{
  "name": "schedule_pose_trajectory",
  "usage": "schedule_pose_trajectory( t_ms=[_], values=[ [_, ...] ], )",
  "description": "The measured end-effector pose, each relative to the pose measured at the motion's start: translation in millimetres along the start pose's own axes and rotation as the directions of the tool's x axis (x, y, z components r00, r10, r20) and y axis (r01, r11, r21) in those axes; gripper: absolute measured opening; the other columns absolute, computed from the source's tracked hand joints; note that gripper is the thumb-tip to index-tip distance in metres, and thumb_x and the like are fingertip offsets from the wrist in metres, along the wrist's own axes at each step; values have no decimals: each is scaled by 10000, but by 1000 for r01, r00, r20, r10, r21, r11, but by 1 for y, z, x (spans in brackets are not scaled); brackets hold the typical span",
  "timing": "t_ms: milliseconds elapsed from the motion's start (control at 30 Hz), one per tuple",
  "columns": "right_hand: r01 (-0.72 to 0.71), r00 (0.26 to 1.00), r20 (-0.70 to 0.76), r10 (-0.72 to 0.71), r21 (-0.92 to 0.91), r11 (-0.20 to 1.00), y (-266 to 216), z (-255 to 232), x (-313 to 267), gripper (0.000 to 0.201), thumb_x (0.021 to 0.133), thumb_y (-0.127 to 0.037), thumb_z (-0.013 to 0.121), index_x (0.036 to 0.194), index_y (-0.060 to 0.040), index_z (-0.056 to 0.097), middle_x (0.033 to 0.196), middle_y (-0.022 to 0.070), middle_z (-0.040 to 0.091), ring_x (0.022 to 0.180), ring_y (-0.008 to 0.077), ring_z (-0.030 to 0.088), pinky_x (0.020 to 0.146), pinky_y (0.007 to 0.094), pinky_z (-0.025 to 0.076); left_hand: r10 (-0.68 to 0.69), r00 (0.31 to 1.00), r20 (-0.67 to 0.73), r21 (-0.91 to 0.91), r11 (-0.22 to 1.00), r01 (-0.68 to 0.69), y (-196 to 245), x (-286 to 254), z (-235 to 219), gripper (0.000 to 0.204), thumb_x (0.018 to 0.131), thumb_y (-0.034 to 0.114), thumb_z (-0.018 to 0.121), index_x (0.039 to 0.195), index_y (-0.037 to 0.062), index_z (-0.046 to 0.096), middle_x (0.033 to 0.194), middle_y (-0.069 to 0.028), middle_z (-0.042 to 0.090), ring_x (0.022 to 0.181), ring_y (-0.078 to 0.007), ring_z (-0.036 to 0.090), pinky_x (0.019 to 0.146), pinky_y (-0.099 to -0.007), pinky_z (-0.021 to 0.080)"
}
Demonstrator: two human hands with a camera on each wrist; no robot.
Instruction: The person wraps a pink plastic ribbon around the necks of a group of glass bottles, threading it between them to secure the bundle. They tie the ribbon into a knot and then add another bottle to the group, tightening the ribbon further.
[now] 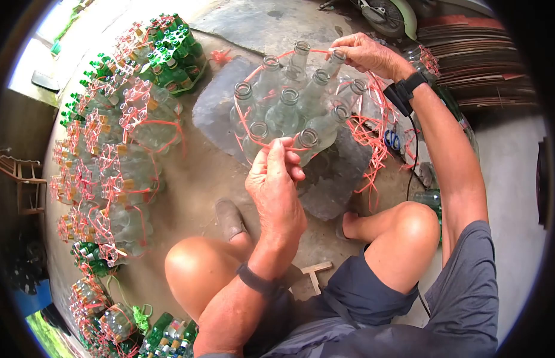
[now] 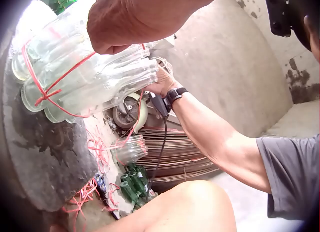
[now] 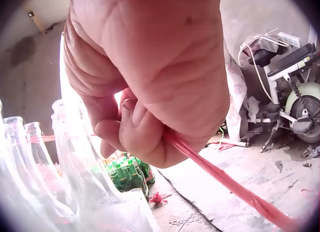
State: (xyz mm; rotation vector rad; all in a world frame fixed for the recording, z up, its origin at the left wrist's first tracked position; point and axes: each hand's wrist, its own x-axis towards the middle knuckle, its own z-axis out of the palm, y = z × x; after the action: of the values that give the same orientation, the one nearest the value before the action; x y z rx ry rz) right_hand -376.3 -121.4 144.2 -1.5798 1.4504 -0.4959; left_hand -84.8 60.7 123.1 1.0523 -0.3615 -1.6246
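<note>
- Biggest thing in the shot was the long row of finished bundles (image 1: pixel 119 155) down the person's left side: clear and green bottles already tied up in red string, stretching from the far corner back past the knee. So I'd say most of the pile was done by this point.
- The bundle being worked on (image 1: pixel 289 110) stood on a dark stone slab (image 1: pixel 214 110) right in front of the person's knees. Roughly ten clear glass bottles, upright and packed neck to neck.
- A loop of red string (image 1: pixel 244 128) ran around the necks, and the left wrist view showed more wraps crossing lower down on the bodies, so the binding looked pretty far along. It didn't look tied off yet, since both hands had string in them.
- Left hand (image 1: pixel 276 179) sat at the near edge of the cluster, fingers curled and pinching the string just above the closest bottle mouths.
- Right hand (image 1: pixel 366 53) was at the far edge, well apart from the left, clamped on the string with the strand running out taut from the fist in the right wrist view.
- A heap of loose red string (image 1: pixel 373 140) lay beside the slab on the right, with blue-handled scissors (image 1: pixel 392 139) in it.
- Still left, as far as I could judge: pull tight, knot, trim.
</note>
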Motion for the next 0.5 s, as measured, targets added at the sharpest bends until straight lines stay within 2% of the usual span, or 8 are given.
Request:
schedule_pose_trajectory(
  t_ms=[167, 200, 233, 300, 333, 433, 467, 500],
  values=[
    [111, 977, -174, -121, -71, 991, 6, 15, -26, 249, 1007, -283, 603, 1086, -85, 731, 733, -86, 524, 620, 8, 396, 525, 212, 304, 53, 998, 16, 58, 997, -54, -4, -1, -1, 177, 1031, 155, 631, 1137, 26, 689, 855, 0, 650, 659, -66, 558, 590, -216, 462],
    [133, 975, -164, -148, -99, 986, 6, 15, -32, 300, 1002, -277, 613, 1157, -44, 719, 784, -65, 581, 687, 25, 472, 583, 228, 382, 65, 998, 13, 108, 992, -66, -4, -1, 0, 185, 1010, 130, 642, 1160, 31, 690, 871, 9, 655, 662, -62, 558, 595, -215, 465],
    [131, 975, -165, -146, -100, 986, 6, 16, -37, 300, 1002, -277, 613, 1157, -44, 719, 784, -65, 581, 687, 25, 472, 583, 228, 382, 77, 997, 11, 157, 984, -78, -4, -2, 0, 208, 989, 104, 654, 1182, 36, 691, 886, 18, 660, 664, -58, 558, 601, -215, 468],
    [133, 963, -205, -178, -213, 968, 5, 21, -48, 378, 992, -270, 625, 1244, 5, 687, 857, -30, 629, 793, 62, 550, 690, 261, 463, 107, 993, 46, 221, 969, -115, -6, -4, -4, 233, 967, 83, 667, 1195, 46, 692, 886, 23, 664, 667, -51, 556, 604, -213, 459],
    [161, 963, -183, -198, -199, 967, 6, 23, -53, 405, 997, -227, 608, 1314, 20, 654, 982, 13, 683, 913, 101, 590, 842, 287, 503, 140, 987, 83, 281, 947, -158, -8, -4, -5, 265, 944, 62, 680, 1209, 56, 692, 885, 27, 669, 670, -45, 555, 607, -211, 451],
    [285, 926, -184, -328, -227, 931, 23, 27, -57, 386, 1005, -169, 580, 1339, 13, 642, 1078, 30, 702, 977, 112, 589, 928, 280, 492, 200, 976, 83, 390, 895, -216, -14, -4, -5, 329, 919, 48, 710, 1246, 62, 676, 852, 19, 675, 684, -38, 558, 623, -210, 441],
    [248, 940, -179, -290, -223, 943, 20, 30, -61, 415, 978, -86, 557, 1380, -3, 618, 1176, 43, 696, 987, 125, 581, 957, 272, 484, 200, 976, 85, 390, 895, -217, -14, -4, -4, 329, 919, 48, 710, 1246, 62, 676, 852, 19, 675, 684, -38, 558, 623, -210, 441],
    [248, 940, -181, -290, -223, 943, 21, 28, -64, 415, 978, -86, 557, 1380, -3, 618, 1176, 43, 696, 987, 125, 581, 957, 272, 484, 194, 977, 85, 424, 881, -212, -13, -3, -3, 337, 909, 26, 713, 1243, 35, 667, 1022, -13, 585, 719, -56, 582, 613, -224, 474]
  ],
)
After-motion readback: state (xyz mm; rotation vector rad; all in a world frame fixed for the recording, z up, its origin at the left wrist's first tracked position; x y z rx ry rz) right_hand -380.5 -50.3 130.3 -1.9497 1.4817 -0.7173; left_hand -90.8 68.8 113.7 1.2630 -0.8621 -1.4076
